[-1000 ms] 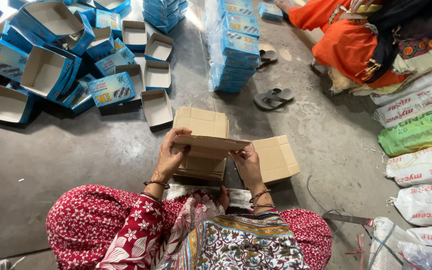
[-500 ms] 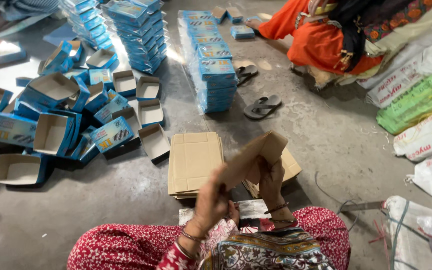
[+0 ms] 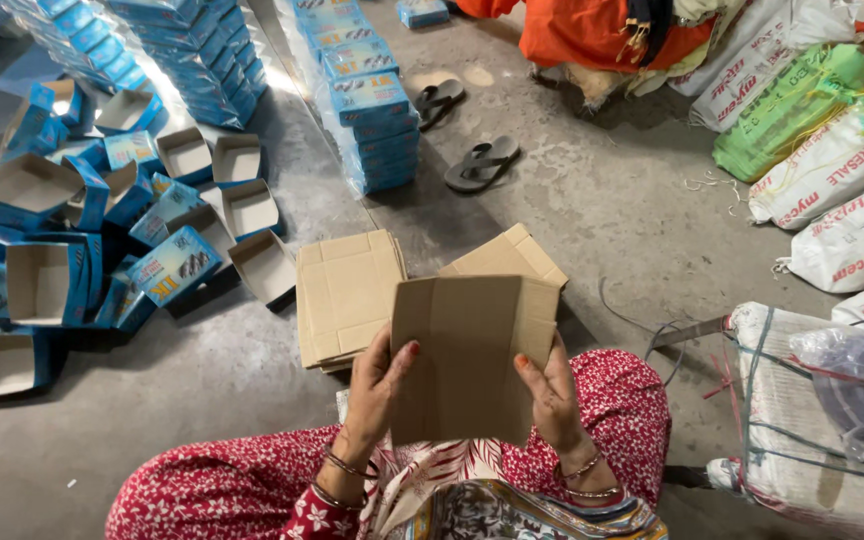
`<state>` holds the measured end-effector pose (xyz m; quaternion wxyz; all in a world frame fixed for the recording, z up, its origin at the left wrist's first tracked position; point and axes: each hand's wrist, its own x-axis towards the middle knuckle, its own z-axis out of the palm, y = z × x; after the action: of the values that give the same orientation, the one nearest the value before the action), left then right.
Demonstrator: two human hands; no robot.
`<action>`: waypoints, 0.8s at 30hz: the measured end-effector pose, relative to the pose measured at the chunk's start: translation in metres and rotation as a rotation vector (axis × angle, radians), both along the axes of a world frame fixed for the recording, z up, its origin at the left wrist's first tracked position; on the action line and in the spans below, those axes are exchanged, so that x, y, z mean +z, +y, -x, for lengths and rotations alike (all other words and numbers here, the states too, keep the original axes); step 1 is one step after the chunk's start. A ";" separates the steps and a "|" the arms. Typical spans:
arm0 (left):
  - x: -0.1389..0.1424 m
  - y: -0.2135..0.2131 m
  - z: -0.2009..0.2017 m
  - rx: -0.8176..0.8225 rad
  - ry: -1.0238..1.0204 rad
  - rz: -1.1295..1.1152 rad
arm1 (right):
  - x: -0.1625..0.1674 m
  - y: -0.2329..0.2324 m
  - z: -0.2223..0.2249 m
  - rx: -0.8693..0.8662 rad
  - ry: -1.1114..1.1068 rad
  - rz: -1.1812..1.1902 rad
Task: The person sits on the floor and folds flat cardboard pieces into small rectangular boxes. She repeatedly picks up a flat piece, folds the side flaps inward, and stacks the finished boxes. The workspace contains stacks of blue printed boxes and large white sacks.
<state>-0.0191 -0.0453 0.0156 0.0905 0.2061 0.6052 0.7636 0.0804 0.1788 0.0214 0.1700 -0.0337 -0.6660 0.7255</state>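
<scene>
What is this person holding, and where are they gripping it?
A flat cardboard sheet, gripped by its two side edges: left hand on the left edge, right hand on the right.

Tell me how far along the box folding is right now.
Done: open blue boxes lie heaped at left, with closed blue stacks behind. In hand: left hand and right hand hold one flat cardboard blank, unfolded. Left: a stack of flat blanks on the floor.

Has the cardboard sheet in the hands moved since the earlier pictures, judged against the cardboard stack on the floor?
Yes. The cardboard sheet earlier hung over the cardboard stack; both hands, left hand and right hand, now hold it to the right, nearer the lap.
</scene>
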 end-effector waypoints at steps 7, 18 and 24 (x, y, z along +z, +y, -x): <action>0.006 0.015 -0.009 0.032 -0.235 0.114 | 0.029 0.023 -0.021 0.088 0.002 0.129; -0.002 0.039 -0.006 -0.121 -0.619 -0.269 | 0.010 0.025 -0.026 -0.065 0.181 0.110; -0.004 0.041 -0.012 -0.143 -0.557 -0.480 | -0.011 0.040 -0.018 -0.076 0.118 0.324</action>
<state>-0.0075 -0.0047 0.0112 0.2538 0.0475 0.3452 0.9023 0.0982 0.2193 0.0103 0.2285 -0.0434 -0.5277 0.8170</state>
